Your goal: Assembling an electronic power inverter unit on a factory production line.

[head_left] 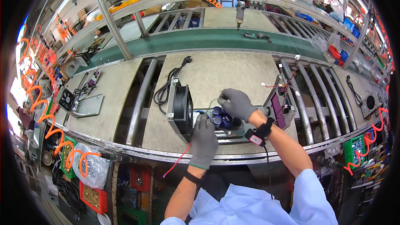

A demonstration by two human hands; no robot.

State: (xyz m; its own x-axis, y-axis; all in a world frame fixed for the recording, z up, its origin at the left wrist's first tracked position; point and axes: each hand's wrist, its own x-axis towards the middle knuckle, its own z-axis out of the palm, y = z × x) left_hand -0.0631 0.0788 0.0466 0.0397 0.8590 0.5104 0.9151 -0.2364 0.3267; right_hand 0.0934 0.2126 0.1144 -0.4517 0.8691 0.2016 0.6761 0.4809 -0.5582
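"While both hands work inside the unit (237,141), how do they stand?"

"The right hand (225,99) is narrow, its fingertips seemingly pinched on a thin green wire (211,101) above the blue capacitors (217,116). The left hand (202,121) has its fingers bunched beside the fan (181,105); I cannot tell what, if anything, they grip."

"And where exactly is the unit?"

"On the pale board (237,68), right in front of the person, fan at the left end and purple panel (278,110) at the right. The power cord (166,84) lies coiled just behind the fan."

"What would make this wire work go well?"

"I'd guide the green wire with a light pinch, giving it slack over the capacitors rather than tugging. The left hand could steady the fan end, so the unit doesn't slide."

"Anything to watch?"

"The red wire (177,161) trailing out past the left hand, toward the near edge; it could snag on the wrist. I'd also keep loose strands away from the fan blades."
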